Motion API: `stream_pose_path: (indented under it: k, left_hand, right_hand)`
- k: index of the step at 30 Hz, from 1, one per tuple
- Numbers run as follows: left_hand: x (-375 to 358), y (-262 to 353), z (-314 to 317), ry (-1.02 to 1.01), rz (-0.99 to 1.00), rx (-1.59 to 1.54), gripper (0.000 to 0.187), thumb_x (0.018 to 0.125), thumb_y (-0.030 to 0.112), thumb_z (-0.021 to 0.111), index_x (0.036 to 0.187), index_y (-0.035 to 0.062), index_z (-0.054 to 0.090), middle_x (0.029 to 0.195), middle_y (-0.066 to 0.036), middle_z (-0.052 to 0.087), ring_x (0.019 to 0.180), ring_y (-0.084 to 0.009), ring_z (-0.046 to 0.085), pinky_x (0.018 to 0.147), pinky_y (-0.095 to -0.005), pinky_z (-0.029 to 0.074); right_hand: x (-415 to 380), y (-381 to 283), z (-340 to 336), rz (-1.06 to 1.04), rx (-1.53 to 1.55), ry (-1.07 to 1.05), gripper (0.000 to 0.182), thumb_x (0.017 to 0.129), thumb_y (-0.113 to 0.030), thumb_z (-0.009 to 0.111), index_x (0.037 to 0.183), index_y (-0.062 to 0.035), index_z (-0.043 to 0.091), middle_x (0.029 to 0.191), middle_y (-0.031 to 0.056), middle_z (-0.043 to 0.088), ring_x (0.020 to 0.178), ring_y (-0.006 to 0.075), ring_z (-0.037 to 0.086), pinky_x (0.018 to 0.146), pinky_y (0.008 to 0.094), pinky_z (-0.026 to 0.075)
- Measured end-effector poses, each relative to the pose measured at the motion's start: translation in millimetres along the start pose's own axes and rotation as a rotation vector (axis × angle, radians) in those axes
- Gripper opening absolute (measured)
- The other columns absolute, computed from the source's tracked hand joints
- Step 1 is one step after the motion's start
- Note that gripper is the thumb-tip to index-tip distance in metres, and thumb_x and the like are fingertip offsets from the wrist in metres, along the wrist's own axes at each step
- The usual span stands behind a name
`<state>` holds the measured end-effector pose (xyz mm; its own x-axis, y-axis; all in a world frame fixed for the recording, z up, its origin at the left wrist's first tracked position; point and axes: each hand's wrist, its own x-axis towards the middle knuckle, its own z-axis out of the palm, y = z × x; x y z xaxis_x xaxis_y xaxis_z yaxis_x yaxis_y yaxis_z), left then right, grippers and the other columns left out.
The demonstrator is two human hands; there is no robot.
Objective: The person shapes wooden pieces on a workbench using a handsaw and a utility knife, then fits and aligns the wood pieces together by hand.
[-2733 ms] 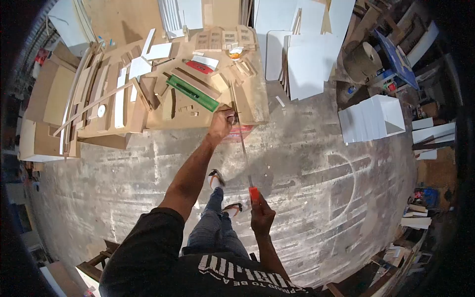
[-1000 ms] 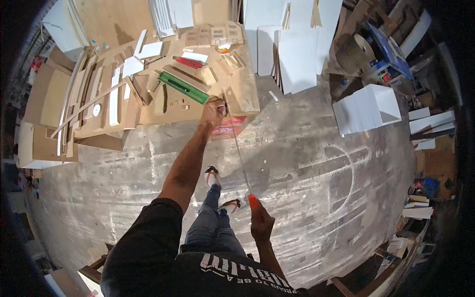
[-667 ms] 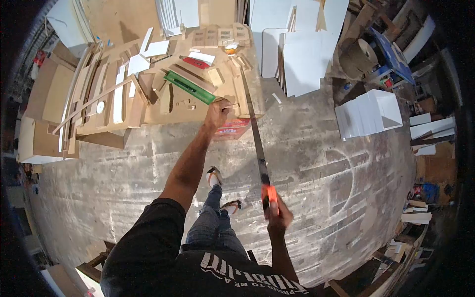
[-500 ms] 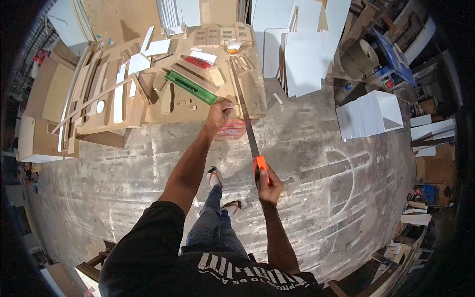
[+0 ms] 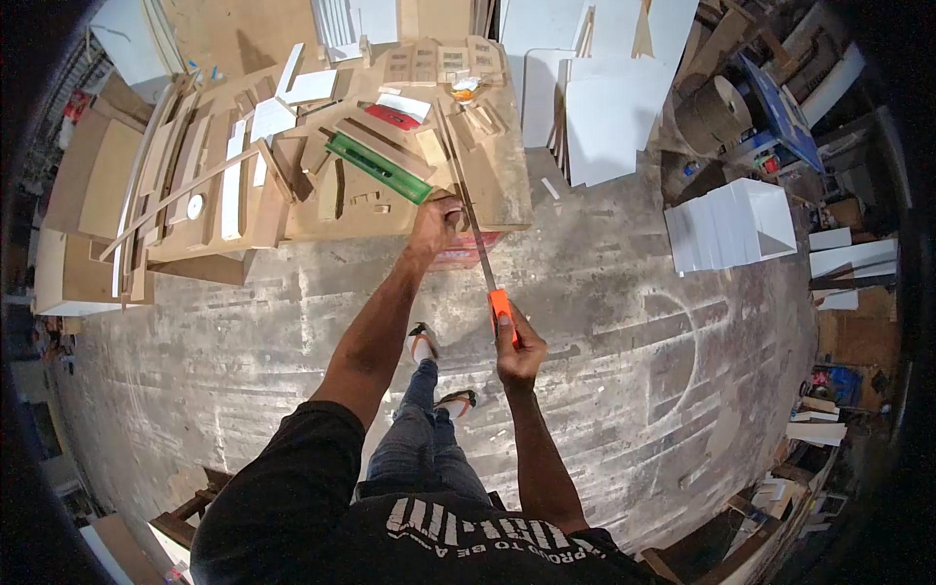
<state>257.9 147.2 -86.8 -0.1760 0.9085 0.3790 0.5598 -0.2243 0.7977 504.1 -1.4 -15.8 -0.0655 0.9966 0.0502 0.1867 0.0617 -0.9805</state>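
My right hand (image 5: pixel 521 349) is wrapped round the orange handle of a handsaw (image 5: pixel 478 234), whose long thin blade points up over the front edge of the wooden worktable (image 5: pixel 322 226). At that edge, beside the blade, my left hand (image 5: pixel 439 222) is closed with the fingers curled; what it grips is too hidden to name. A green tray-like tool (image 5: pixel 378 168) lies just left of my left hand. Beyond it are a red object (image 5: pixel 392 117) and a small pale wood block (image 5: pixel 430 148).
Wood strips and white pieces (image 5: pixel 232 180) cover the table's left side. White panels (image 5: pixel 609 117) lean behind it at the right. A white box (image 5: pixel 731 229) stands on the floor at right. Under the table edge is a red box (image 5: pixel 458 255). My feet are below.
My right hand and the saw have moved forward and slightly left, with more of the blade over the table. My left hand stays near the table edge, almost unmoved.
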Motion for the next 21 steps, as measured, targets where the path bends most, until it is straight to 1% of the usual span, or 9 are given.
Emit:
stream_pose_path:
  k: [1, 4, 7, 10, 13, 15, 17, 18, 21]
  left_hand:
    - [1, 2, -2, -0.015, -0.015, 0.004, 0.021, 0.072, -0.013, 0.061, 0.087, -0.001, 0.069, 0.09, -0.012, 0.067, 0.083, -0.0262, 0.064, 0.072, -0.0348, 0.052]
    - [1, 10, 0, 0.112, 0.133, 0.01, 0.019, 0.072, -0.012, 0.061, 0.086, -0.0005, 0.067, 0.084, -0.01, 0.063, 0.077, -0.0244, 0.061, 0.065, -0.0335, 0.049]
    - [-1, 10, 4, 0.063, -0.032, -0.038, 0.022, 0.065, -0.011, 0.055, 0.082, -0.0011, 0.065, 0.076, -0.016, 0.06, 0.079, -0.0344, 0.059, 0.071, -0.041, 0.049]
    - [-3, 22, 0, 0.097, 0.022, 0.05, 0.022, 0.065, -0.009, 0.055, 0.083, -0.001, 0.065, 0.076, -0.017, 0.059, 0.076, -0.0354, 0.057, 0.071, -0.0423, 0.048]
    - [-2, 10, 9, 0.094, -0.042, -0.016, 0.021, 0.067, -0.008, 0.056, 0.084, -0.0005, 0.065, 0.076, -0.016, 0.06, 0.078, -0.0361, 0.058, 0.072, -0.0419, 0.048]
    - [0, 21, 3, 0.106, 0.023, 0.052, 0.019, 0.067, -0.007, 0.056, 0.083, 0.0, 0.065, 0.076, -0.016, 0.061, 0.079, -0.0361, 0.059, 0.072, -0.0416, 0.048]
    - [6, 25, -2, 0.107, 0.093, 0.107, 0.018, 0.068, -0.007, 0.057, 0.082, 0.0006, 0.065, 0.077, -0.015, 0.062, 0.079, -0.0352, 0.06, 0.072, -0.0412, 0.049]
    - [11, 19, -2, 0.107, 0.103, 0.1, 0.017, 0.068, -0.007, 0.057, 0.081, 0.0009, 0.065, 0.077, -0.015, 0.063, 0.079, -0.0344, 0.06, 0.072, -0.0409, 0.049]
    - [14, -4, 4, 0.123, 0.149, 0.034, 0.015, 0.069, -0.008, 0.057, 0.079, 0.001, 0.064, 0.079, -0.014, 0.065, 0.078, -0.0321, 0.061, 0.072, -0.0394, 0.049]
  right_hand:
    - [0, -2, 1, -0.001, -0.013, 0.0, 0.033, 0.099, -0.02, 0.06, 0.124, 0.0017, 0.065, 0.075, -0.0062, 0.054, 0.063, 0.002, 0.04, 0.054, 0.019, 0.033]
    - [2, -16, 2, 0.006, -0.089, -0.005, 0.034, 0.099, -0.021, 0.06, 0.124, 0.002, 0.064, 0.075, -0.0061, 0.054, 0.062, 0.0017, 0.039, 0.053, 0.0188, 0.033]
    - [1, -23, 6, 0.073, -0.114, -0.008, 0.029, 0.095, -0.018, 0.063, 0.12, -0.0021, 0.068, 0.094, 0.0158, 0.074, 0.071, 0.0094, 0.063, 0.062, 0.0282, 0.051]
    - [2, -40, 1, 0.104, -0.054, -0.054, 0.03, 0.096, -0.018, 0.063, 0.121, -0.0037, 0.067, 0.094, 0.016, 0.074, 0.074, 0.008, 0.064, 0.063, 0.028, 0.051]
    - [-29, -22, -24, -0.067, -0.181, -0.026, 0.034, 0.099, -0.021, 0.059, 0.126, -0.0017, 0.064, 0.083, 0.003, 0.067, 0.068, 0.0046, 0.052, 0.059, 0.0222, 0.045]
    - [-58, -28, -49, 0.145, -0.189, -0.084, 0.03, 0.097, -0.015, 0.059, 0.125, -0.0055, 0.065, 0.105, 0.0177, 0.072, 0.087, 0.0187, 0.072, 0.07, 0.0293, 0.054]
    - [-89, -39, -77, -0.072, -0.365, -0.161, 0.032, 0.097, -0.012, 0.055, 0.128, -0.007, 0.062, 0.113, 0.0142, 0.071, 0.086, 0.0253, 0.073, 0.07, 0.0298, 0.054]
    - [-119, -20, -97, -0.033, -0.295, -0.156, 0.035, 0.096, -0.008, 0.053, 0.131, -0.0079, 0.06, 0.12, 0.01, 0.069, 0.087, 0.0265, 0.072, 0.072, 0.0289, 0.054]
    - [-178, -31, -146, 0.173, -0.248, -0.067, 0.034, 0.095, -0.012, 0.059, 0.128, -0.0086, 0.064, 0.109, 0.0103, 0.071, 0.062, 0.0102, 0.061, 0.055, 0.0273, 0.047]
